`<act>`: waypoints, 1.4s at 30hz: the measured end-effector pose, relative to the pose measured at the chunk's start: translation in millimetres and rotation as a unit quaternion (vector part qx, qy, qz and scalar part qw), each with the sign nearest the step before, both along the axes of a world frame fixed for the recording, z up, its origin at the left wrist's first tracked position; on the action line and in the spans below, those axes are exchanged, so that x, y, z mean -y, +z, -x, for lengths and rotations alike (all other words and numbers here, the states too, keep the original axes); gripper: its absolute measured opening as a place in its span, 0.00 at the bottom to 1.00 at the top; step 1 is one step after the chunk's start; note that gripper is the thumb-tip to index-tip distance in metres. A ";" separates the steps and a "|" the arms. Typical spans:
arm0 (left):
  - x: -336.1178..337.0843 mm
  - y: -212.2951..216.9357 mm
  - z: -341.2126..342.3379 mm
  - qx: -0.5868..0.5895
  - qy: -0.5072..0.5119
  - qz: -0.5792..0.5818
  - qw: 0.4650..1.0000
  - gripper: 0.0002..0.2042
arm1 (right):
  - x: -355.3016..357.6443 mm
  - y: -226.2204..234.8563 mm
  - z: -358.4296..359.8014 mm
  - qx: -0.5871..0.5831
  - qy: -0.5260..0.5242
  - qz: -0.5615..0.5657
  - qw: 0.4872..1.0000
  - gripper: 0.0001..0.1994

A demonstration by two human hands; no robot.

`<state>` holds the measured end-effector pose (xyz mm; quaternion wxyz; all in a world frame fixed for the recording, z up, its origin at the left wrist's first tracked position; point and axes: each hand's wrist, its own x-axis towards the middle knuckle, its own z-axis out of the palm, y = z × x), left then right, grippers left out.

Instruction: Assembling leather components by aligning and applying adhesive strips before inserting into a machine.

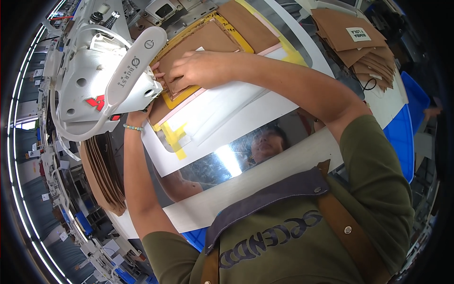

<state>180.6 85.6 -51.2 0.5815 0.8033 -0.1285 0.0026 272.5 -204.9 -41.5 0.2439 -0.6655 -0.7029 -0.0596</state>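
A brown panel [215, 40] lies inside a yellow-edged template frame [243, 41] beside the sewing machine head [90, 71]. My right hand [203, 69] rests on the panel and the frame's near side, its fingers bent but apart. A small white piece [200, 48] shows at its knuckles; how it is attached I cannot tell. My left hand [159, 73] reaches behind the machine head, which hides most of it. Only its fingertips show, stretched over the left end of the frame, close to my right fingers. Neither hand visibly grips anything.
A white lamp arm [135, 66] crosses the machine head. Under the frame lies a white sheet [279, 102] with yellow tape [175, 139]. Brown pieces are stacked at the right [350, 40] and stand at the left [101, 175]. Nearer me is a shiny metal plate [213, 163].
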 end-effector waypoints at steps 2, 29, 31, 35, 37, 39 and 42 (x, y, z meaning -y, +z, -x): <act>7.2 2.8 1.2 0.079 -0.010 -0.147 0.986 0.33 | 1.5 4.3 1.5 0.003 -0.011 0.013 1.000 0.22; 31.1 17.4 -2.1 0.122 0.043 -0.302 0.944 0.22 | 5.2 -7.8 -33.9 0.082 -0.169 -0.062 0.980 0.09; 25.9 14.4 -1.4 0.148 0.043 -0.295 0.943 0.23 | 1.3 -7.6 -19.7 -0.001 -0.073 -0.058 0.996 0.14; 25.9 11.6 -4.5 0.145 0.022 -0.242 0.959 0.25 | -6.4 -16.9 -3.0 -0.014 -0.002 -0.062 0.998 0.21; 20.1 7.4 -1.2 0.098 0.037 -0.153 0.983 0.25 | -6.1 -13.7 -1.8 -0.020 0.002 -0.049 0.999 0.21; 11.6 4.9 -3.2 0.068 0.035 -0.093 0.993 0.23 | -6.7 -11.4 -0.2 -0.025 0.005 -0.036 0.999 0.21; 5.5 -0.3 -5.3 0.092 0.024 -0.119 0.988 0.20 | -6.8 -11.4 1.2 0.007 -0.004 -0.035 0.999 0.21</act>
